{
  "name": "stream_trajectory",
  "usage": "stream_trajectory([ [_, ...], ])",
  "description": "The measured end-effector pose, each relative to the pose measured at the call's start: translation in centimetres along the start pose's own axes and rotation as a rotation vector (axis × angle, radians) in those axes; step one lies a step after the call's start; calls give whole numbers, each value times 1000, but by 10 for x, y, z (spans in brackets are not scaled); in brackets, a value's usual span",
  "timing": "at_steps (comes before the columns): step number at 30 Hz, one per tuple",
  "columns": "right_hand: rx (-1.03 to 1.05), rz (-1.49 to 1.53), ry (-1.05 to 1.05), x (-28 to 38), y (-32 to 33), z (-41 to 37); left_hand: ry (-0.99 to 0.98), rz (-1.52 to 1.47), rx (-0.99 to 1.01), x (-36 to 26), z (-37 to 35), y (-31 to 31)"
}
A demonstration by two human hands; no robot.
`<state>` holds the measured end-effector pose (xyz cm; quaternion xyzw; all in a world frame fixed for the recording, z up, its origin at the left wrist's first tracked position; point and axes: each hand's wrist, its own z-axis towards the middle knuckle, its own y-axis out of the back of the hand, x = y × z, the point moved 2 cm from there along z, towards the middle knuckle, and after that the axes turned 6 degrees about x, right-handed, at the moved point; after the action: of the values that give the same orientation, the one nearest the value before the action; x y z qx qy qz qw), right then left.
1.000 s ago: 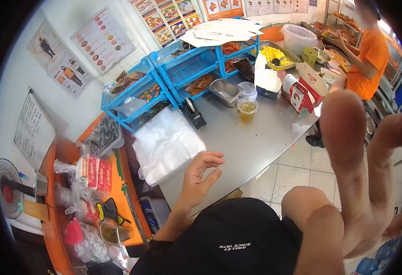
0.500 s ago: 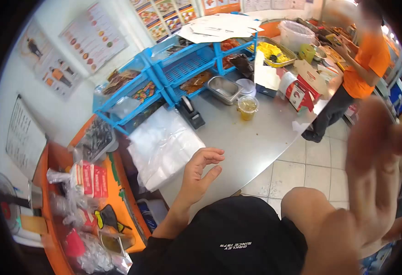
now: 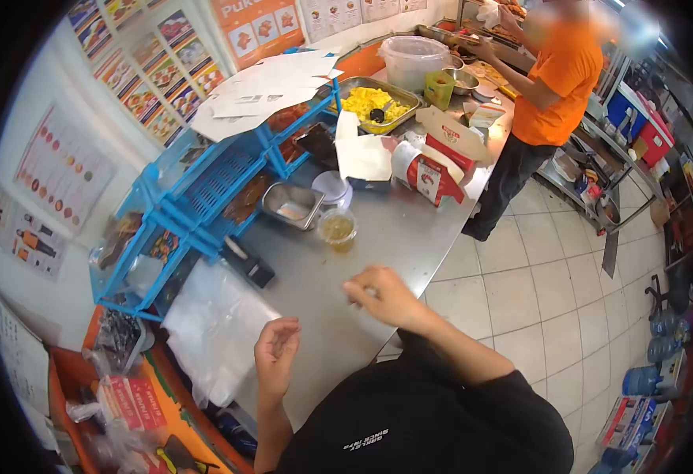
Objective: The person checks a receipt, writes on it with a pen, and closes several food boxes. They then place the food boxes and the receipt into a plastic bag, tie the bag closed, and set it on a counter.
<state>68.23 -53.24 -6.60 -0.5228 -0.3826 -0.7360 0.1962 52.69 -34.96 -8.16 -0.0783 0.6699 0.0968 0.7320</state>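
Observation:
My left hand (image 3: 277,352) hovers over the near edge of the steel table, beside a stack of clear plastic bags (image 3: 216,328). Its fingers are loosely bent and apart, with nothing visible in them. Farther right, my right hand (image 3: 381,295) is above the tabletop (image 3: 311,288), its fingers curled closed; what they hold, if anything, is hidden. Beyond it stands a lidded plastic cup (image 3: 337,231) of yellowish-green contents. A black tape dispenser (image 3: 249,262) lies by the bags, and a small steel pan (image 3: 291,207) sits behind the cup.
Blue plastic racks (image 3: 212,193) line the wall, topped with white cardboard sheets (image 3: 263,91). Red-and-white boxes (image 3: 429,178) and a tray of yellow food (image 3: 374,107) lie farther back. A person in an orange shirt (image 3: 560,75) stands at the far end. An orange shelf (image 3: 177,411) is at left.
My right hand has come from the far right to over the table, its fingers now curled. The left hand's fingers have bent more. The view has turned right.

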Motion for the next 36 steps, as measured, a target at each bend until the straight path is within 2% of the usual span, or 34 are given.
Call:
stream_trajectory([
  [2, -340, -341, 122, -61, 58, -5, 29, -11, -4, 17, 25, -21],
  [3, -430, -143, -22, -91, 97, -5, 67, 56, 44, 27, 42, -35],
  [4, -563, -110, -99, -125, 141, -3, 100, 124, 91, 35, 61, -50],
  [6, -794, -153, -145, -154, 216, 3, 95, 113, 172, 40, 119, -97],
  [7, -889, -182, -152, -178, 243, 8, 41, 115, 152, 48, 155, -119],
  [8, -876, -178, -153, -198, 263, 16, -13, 137, 113, 72, 195, -138],
  [9, -770, -239, -189, -217, 278, 27, -100, 195, 41, 74, 234, -161],
  [10, -666, -302, -221, -234, 288, 38, -168, 285, -91, 88, 276, -181],
  [11, -659, -302, -214, -251, 293, 48, -235, 372, -224, 104, 311, -195],
  [12, -600, -528, -244, -266, 293, 58, -236, 374, -236, 113, 335, -206],
  [13, -534, -752, -268, -268, 292, 68, -136, 397, -199, 119, 354, -214],
  [14, -476, -801, -444, -273, 293, 75, -34, 419, -167, 126, 367, -215],
  [15, -459, -798, -428, -280, 296, 81, -29, 423, -190, 126, 368, -212],
  [17, -301, -817, -588, -297, 299, 84, 103, 189, 207, 132, 355, -210],
  [19, -314, -756, -323, -330, 304, 73, 57, 220, 261, 119, 319, -197],
  [20, -322, -776, -181, -344, 305, 62, 142, 118, 324, 115, 297, -189],
  [23, -278, -589, -295, -322, 290, 22, 344, -116, 482, 100, 227, -161],
  [24, -297, -550, -307, -311, 280, 8, 353, -125, 445, 101, 206, -149],
  [26, -266, -504, -396, -303, 259, -22, 511, -74, 543, 106, 162, -130],
  [27, -235, -503, -389, -290, 247, -34, 519, -87, 515, 109, 143, -116],
  [29, -259, -267, -506, -263, 219, -55, 455, 296, 481, 119, 105, -88],
  [30, -239, -272, -506, -256, 204, -63, 463, 284, 466, 117, 88, -76],
  [32, -236, -163, -513, -244, 176, -76, 839, 144, 407, 117, 60, -47],
  [33, -225, -170, -514, -238, 161, -80, 840, 131, 401, 117, 47, -34],
  [35, -202, -106, -525, -230, 130, -88, 622, 73, 639, 117, 25, -14],
  [36, -198, -72, -518, -230, 113, -91, 529, 426, 716, 129, 18, 0],
])
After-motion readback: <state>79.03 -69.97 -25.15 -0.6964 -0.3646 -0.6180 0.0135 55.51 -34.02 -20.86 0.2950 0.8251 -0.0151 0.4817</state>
